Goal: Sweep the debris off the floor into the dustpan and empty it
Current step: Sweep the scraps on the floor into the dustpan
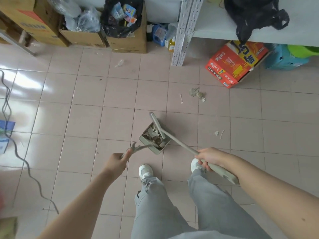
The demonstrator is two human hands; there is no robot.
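Note:
A grey-green dustpan (144,139) sits on the pink tiled floor in front of my feet, with torn paper scraps inside it. My left hand (117,162) grips the dustpan's long handle (138,148). My right hand (209,156) grips the grey broom handle (181,144), and the broom head (156,122) lies across the far side of the pan. A crumpled paper clump (196,94) and a white stick (181,98) lie farther off. Small scraps (218,133) lie to the right of the pan.
A cardboard box lined with a black bag of rubbish (124,23) stands at the back wall among other boxes. A white metal shelf post (181,31) and a red carton (236,63) are back right. A dark cable (20,157) snakes along the left floor. A clear wrapper (119,63) lies near the boxes.

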